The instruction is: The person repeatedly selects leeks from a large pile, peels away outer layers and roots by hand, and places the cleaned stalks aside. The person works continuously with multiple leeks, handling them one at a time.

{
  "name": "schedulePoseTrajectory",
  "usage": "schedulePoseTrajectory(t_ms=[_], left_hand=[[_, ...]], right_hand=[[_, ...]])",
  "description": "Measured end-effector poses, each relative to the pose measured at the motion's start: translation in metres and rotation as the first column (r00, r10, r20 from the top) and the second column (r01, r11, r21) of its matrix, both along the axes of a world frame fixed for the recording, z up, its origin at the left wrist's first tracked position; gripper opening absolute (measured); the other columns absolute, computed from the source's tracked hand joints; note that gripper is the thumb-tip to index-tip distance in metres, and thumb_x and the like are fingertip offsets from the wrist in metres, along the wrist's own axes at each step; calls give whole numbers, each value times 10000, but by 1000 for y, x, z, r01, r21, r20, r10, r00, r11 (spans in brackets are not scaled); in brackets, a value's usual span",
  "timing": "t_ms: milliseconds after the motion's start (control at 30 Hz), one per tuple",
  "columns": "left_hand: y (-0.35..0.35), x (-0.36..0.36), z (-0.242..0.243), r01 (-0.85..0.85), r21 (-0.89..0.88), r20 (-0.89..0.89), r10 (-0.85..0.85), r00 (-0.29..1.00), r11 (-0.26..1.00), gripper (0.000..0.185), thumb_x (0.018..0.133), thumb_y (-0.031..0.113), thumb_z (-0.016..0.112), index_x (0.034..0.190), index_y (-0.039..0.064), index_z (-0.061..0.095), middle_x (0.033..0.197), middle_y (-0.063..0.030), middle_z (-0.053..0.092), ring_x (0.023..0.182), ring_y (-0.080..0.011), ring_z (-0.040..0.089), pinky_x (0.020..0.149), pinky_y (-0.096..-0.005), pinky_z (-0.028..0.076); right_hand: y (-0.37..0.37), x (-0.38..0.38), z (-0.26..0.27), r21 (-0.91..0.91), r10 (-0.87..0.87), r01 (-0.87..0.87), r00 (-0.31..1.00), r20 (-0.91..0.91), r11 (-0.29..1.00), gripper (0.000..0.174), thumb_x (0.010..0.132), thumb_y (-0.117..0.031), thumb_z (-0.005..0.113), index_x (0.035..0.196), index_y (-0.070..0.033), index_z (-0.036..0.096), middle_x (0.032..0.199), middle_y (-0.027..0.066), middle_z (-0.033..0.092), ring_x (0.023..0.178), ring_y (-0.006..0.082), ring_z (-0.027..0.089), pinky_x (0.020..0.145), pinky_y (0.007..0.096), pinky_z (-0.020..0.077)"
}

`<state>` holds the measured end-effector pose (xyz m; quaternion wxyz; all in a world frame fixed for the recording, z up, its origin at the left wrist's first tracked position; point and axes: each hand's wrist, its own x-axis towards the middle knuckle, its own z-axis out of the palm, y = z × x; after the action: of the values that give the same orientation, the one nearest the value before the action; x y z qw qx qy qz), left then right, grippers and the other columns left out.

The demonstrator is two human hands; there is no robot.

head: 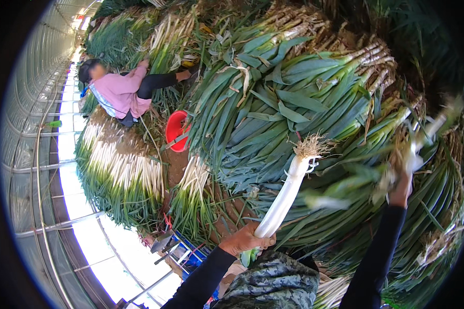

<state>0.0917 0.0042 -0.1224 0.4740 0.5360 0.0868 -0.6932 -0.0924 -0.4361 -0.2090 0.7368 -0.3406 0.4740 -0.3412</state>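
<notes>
My left hand (247,241) is closed around the green end of a thick leek-like stalk (282,197). The stalk tilts up and to the right, its white shaft bare and smooth, with a tuft of dry roots (313,146) at the top. Out to the right, my right hand (401,187) is blurred by motion and grips loose leaves and pale outer layers (411,158); their exact shape is smeared. Blurred green leaf (344,185) trails between the two hands. Beneath both hands lies a big heap of unpeeled stalks (294,104) with long green leaves.
Rows of white-stemmed stalks (120,166) lie at left, with a smaller bunch (195,177) nearer. A red plastic basin (176,130) sits beside the heap. A person in pink (120,90) sits beyond. A metal frame (181,251) stands near my left arm. Clear plastic sheeting (27,146) forms the wall.
</notes>
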Motion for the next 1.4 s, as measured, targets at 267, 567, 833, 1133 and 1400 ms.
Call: schedulePoseTrajectory(t_ms=[267,567,833,1133,1400], left_hand=[[-90,16,49,72,17,401,-73,913,997,207,763,40,752,958,2,693,835,-85,702,729,-178,702,679,-317,576],[-199,9,37,238,-120,573,-128,809,964,134,780,92,774,854,35,678,953,-75,712,773,-113,620,697,-264,505],[-227,-33,-70,363,-97,715,-189,673,927,300,682,50,824,943,29,678,855,-22,673,761,-136,624,720,-307,525],[-220,-35,-67,495,19,798,-311,515,868,368,645,48,864,956,16,669,848,-50,695,752,-149,643,739,-322,537],[-186,-31,12,491,27,682,-375,628,871,372,668,-3,864,978,19,660,894,-33,686,840,-128,631,801,-310,542]], right_hand=[[32,-83,-37,-217,214,-356,845,-491,909,308,924,-207,703,1143,5,662,1036,101,678,880,135,602,652,317,480],[101,-49,87,-119,215,-235,963,-164,965,304,896,-111,745,1185,-45,674,1021,-1,725,877,93,656,790,288,535],[133,-71,111,-162,423,-475,863,-275,865,237,854,-141,775,1060,-32,734,925,-10,727,830,73,654,757,280,547],[134,-138,123,-14,2,0,993,115,1000,457,803,-18,667,1255,-13,600,1126,65,692,975,165,677,894,353,559],[80,-177,158,-130,-130,138,989,72,982,471,765,-68,735,1203,-6,573,988,87,671,886,203,681,814,374,598]])
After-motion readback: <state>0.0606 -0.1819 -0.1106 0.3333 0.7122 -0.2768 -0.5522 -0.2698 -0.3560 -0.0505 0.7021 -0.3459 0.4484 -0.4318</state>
